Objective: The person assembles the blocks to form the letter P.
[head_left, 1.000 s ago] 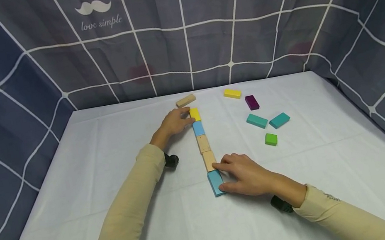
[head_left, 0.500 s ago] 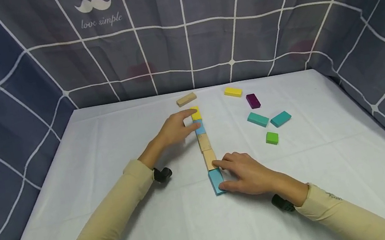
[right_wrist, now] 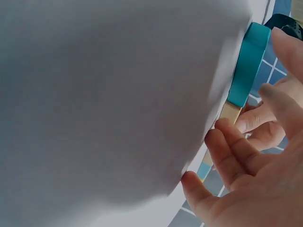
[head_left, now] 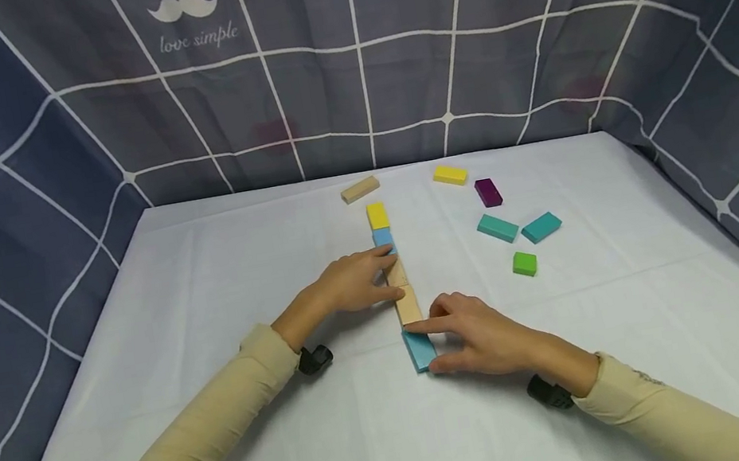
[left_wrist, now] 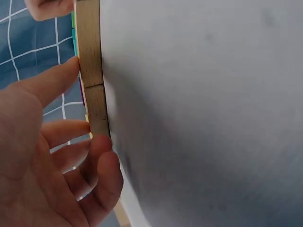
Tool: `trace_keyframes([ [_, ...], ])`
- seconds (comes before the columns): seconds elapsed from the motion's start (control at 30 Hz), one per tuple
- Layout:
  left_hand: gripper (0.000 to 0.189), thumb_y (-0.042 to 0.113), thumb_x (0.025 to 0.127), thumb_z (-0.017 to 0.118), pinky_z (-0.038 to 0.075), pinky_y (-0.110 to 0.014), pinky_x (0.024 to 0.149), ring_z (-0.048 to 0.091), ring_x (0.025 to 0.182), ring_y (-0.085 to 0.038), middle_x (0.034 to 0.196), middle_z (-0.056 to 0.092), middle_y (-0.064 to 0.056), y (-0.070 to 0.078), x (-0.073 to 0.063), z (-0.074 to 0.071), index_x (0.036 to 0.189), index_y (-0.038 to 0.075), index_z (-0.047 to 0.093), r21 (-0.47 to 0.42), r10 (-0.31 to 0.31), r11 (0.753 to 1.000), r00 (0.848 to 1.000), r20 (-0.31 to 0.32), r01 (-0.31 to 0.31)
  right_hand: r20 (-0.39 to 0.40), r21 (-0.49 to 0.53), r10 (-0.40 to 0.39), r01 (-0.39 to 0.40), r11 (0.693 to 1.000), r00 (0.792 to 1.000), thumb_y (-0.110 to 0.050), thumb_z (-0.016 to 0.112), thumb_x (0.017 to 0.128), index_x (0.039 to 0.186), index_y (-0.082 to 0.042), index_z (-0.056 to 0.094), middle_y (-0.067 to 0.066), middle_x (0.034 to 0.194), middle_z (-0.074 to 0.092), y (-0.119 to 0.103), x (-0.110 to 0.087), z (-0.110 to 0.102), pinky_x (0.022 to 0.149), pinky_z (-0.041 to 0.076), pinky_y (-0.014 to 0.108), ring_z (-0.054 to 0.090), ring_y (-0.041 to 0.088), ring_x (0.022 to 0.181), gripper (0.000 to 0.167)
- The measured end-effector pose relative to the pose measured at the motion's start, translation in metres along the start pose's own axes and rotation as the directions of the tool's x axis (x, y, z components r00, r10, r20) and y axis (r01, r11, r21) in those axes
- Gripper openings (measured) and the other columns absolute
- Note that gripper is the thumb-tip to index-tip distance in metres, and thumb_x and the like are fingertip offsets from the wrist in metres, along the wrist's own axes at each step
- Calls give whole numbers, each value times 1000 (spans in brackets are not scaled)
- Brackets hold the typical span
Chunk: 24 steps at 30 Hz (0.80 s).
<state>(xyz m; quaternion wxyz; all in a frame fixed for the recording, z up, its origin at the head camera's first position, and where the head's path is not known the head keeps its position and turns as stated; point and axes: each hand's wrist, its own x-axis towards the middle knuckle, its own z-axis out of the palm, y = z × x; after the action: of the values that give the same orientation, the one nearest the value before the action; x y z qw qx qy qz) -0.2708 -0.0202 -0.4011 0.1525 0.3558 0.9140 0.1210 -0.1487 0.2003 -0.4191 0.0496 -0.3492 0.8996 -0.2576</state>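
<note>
Head view: the block row (head_left: 408,308) is laid on the cloth (head_left: 358,434), touched midway by the left hand (head_left: 352,282) and at its near end by the right hand (head_left: 484,335), both unclenched; light, even pressure is best used for alignment.

Middle wooden block (head_left: 396,273) partly hidden by left hand (head_left: 352,282) — sleeve mark (head_left: 647,377) seemingly blurred.

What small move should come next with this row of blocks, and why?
Probably a gentle nudge by the right hand, squaring the teal end block against the nearer wooden block. Its index fingertip lies at their seam, partly hiding it, so I can't tell whether they're flush. The left hand is at the wooden part of the row, seemingly well placed to steady it.
</note>
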Motion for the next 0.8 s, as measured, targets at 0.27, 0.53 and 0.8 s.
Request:
trace_keyframes([
  [0.27,76,58,92,61,42,-46,104,37,140,-27,160,28,-2,-4,0,4,151,14,42,-4,-14,1000,1000,18,14,16,-30,-36,36,999,999,-33,79,85,128,-23,69,2,110,52,-2,-1,-1,83,44,35,49,15,96,45],
  [0.53,76,57,93,60,38,-46,107,34,142,-26,161,26,-1,-3,0,7,152,14,40,-29,-35,999,999,21,36,30,-59,1,1,998,1000,-30,76,89,126,-20,71,1,108,55,-6,-4,1,83,46,35,51,15,95,39],
  [0.8,76,56,92,61,38,-46,107,33,142,-26,161,26,-1,-2,0,7,152,15,40,-35,-46,998,999,28,47,6,-80,-22,22,997,1000,-30,76,89,125,-18,71,-3,104,56,-7,-8,4,78,44,30,48,11,91,39],
])
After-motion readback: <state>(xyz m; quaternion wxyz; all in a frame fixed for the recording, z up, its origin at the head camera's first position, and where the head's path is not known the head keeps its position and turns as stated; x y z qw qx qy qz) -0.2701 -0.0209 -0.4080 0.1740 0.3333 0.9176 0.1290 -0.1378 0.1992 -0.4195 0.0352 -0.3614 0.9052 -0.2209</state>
